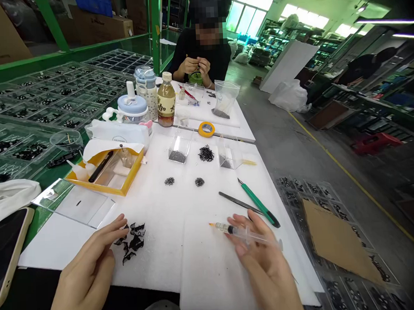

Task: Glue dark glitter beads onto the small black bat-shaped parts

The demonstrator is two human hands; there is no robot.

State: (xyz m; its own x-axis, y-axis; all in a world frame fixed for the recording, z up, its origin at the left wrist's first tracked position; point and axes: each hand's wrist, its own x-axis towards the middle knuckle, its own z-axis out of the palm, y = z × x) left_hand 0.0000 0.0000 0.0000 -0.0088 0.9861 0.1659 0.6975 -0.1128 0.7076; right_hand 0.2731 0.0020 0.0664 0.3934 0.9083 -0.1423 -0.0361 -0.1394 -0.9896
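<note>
My left hand (89, 265) reaches over the left of the white foam sheet, its fingers stretched out and holding nothing. Its fingertips are beside a small pile of glossy black curved pieces (135, 242). In my right hand (266, 258) a clear syringe (244, 234) lies across the fingers, its orange tip pointing left. Just beyond that hand are a green utility knife (258, 203) and dark tweezers (235, 200), partly behind the fingers. Farther up the foam are two small heaps of tiny dark parts (199, 182) and a larger heap of black parts (206, 153).
Two clear boxes (177, 147) hold dark grains, near a roll of yellow tape (206, 129). At left stand a yellow tray (125, 187), a clear acrylic case (91, 207) and a phone (11, 253). Beyond a bottle (166, 99), another person (201, 49) works with both hands raised.
</note>
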